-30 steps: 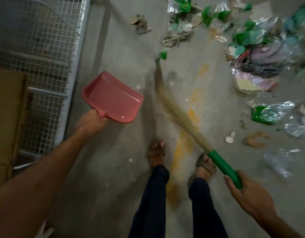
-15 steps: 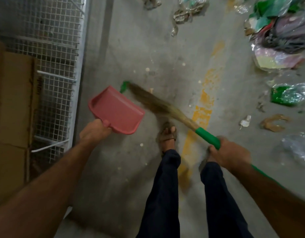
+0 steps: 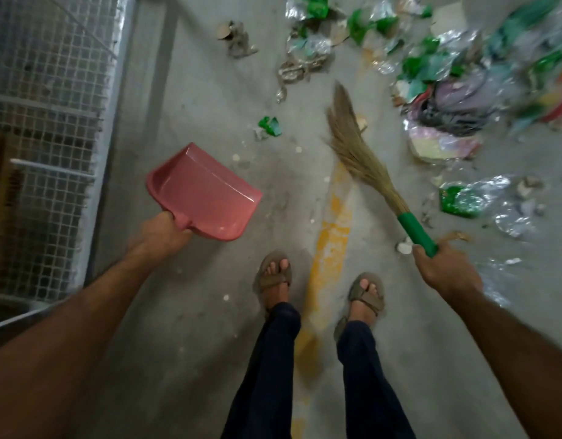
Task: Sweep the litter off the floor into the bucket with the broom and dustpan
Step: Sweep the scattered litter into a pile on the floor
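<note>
My left hand (image 3: 160, 237) grips the handle of a pink dustpan (image 3: 206, 193), held above the concrete floor with nothing in it. My right hand (image 3: 444, 270) grips the green handle of a grass broom (image 3: 362, 160), whose bristles point away from me toward the litter. A small green scrap (image 3: 270, 125) lies on the floor between dustpan and broom. A big heap of plastic wrappers and green packets (image 3: 447, 68) spreads across the upper right. No bucket is in view.
A white wire-mesh cage (image 3: 48, 128) with cardboard behind it runs along the left. My two sandalled feet (image 3: 273, 274) stand either side of a worn yellow floor line (image 3: 330, 236). More wrappers (image 3: 463, 201) and paper bits lie at right.
The broom has swung from the left, near the dustpan's far edge, over to the right and forward. The green scrap now lies loose on the floor. The dustpan has stayed in my left hand.
</note>
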